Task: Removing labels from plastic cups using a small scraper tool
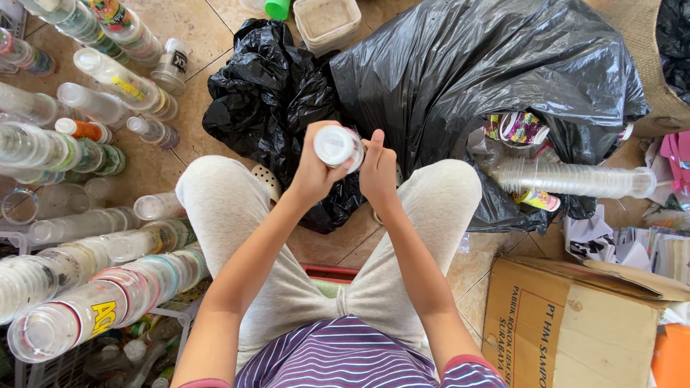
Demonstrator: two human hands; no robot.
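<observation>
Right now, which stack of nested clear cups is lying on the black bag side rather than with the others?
The long stack of clear cups lying sideways at the big black bag mouth, right of the knees; all other stacks lie left.

Brown cardboard box (568, 330) lower right; yellow-labelled stacked cups (79, 316) lower left.

Cup stacks (86, 287) left, bags (460, 79) ahead, box (575, 330) right.

Blk bin bags (460, 65); grey trousers (237, 208); purple-striped shirt (345, 359); brown carton (568, 330).
</observation>
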